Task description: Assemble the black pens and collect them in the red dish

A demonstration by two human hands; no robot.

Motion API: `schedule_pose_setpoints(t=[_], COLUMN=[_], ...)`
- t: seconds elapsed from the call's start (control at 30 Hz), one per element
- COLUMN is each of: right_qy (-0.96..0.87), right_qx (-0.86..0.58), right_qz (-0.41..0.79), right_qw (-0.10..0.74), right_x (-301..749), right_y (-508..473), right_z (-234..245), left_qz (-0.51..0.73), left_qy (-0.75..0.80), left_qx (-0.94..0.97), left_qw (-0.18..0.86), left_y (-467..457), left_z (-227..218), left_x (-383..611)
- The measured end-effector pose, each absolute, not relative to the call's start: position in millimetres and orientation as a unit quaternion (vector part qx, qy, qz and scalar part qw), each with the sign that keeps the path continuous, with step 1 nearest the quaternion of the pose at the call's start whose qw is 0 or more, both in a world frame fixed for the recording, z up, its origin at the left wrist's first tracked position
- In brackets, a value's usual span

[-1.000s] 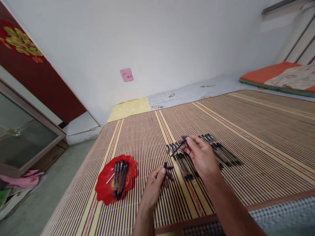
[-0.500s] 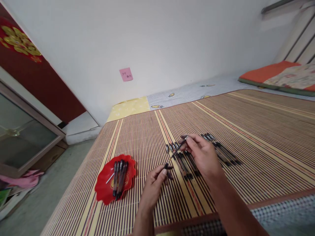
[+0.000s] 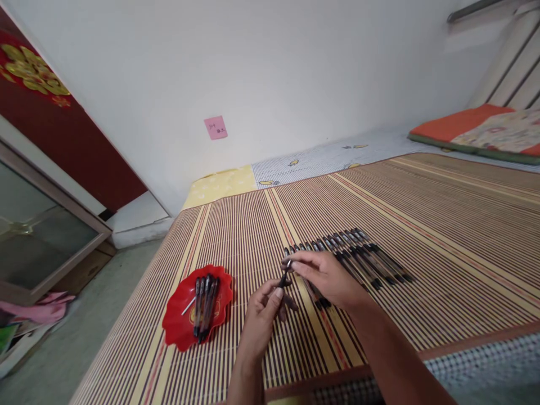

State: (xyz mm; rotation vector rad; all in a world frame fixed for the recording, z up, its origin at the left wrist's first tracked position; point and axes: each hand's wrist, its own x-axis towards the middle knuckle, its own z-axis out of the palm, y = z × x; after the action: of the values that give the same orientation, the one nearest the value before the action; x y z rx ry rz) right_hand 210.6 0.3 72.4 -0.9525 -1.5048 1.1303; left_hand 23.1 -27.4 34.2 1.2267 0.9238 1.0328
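Observation:
My left hand [image 3: 262,318] pinches the lower end of a dark pen [image 3: 284,274] above the striped bamboo mat [image 3: 442,225]. My right hand [image 3: 324,277] closes its fingertips on the pen's upper end, so the two hands nearly touch. Just beyond them a row of several dark pens [image 3: 358,256] lies side by side on the mat; my right hand covers its near left part. To the left a red scalloped plate [image 3: 175,323] holds several more dark pens [image 3: 206,304] and a thin white piece.
A pink sticky note [image 3: 215,127] is on the white wall. An orange-edged cushion [image 3: 481,132] lies at the far right. The mat's wooden front edge [image 3: 476,344] runs near me; a glass-fronted cabinet [image 3: 37,230] and grey floor [image 3: 76,343] are at left.
My right hand slid left and down towards my left hand, shortening the visible pen between them and uncovering more of the pen row. My left hand barely moved.

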Motion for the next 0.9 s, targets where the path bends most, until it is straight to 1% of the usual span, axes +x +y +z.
schedule_pose_setpoints(t=[0.07, 0.2, 0.4, 0.53, 0.9], right_qy=[-0.632, -0.592, -0.578, -0.595, -0.595], right_qx=[-0.415, -0.448, -0.410, -0.394, -0.385], right_qz=[0.457, 0.448, 0.487, 0.494, 0.504], right_qw=[0.467, 0.498, 0.511, 0.497, 0.493], right_x=[212.1, 214.9, 207.2, 202.8, 202.0], right_y=[2.0, 5.2, 3.9, 2.8, 2.5], right_z=[67.9, 62.6, 68.5, 72.2, 71.3], left_qz=[0.450, 0.453, 0.449, 0.454, 0.452], left_qy=[0.394, 0.396, 0.382, 0.383, 0.385], left_qx=[0.521, 0.509, 0.501, 0.490, 0.501], left_qw=[0.609, 0.615, 0.633, 0.638, 0.630], left_y=[-27.0, -26.7, -26.8, -26.6, -27.5], left_z=[32.5, 30.6, 29.9, 29.5, 33.0], left_x=[22.7, 22.7, 24.7, 25.7, 25.7])
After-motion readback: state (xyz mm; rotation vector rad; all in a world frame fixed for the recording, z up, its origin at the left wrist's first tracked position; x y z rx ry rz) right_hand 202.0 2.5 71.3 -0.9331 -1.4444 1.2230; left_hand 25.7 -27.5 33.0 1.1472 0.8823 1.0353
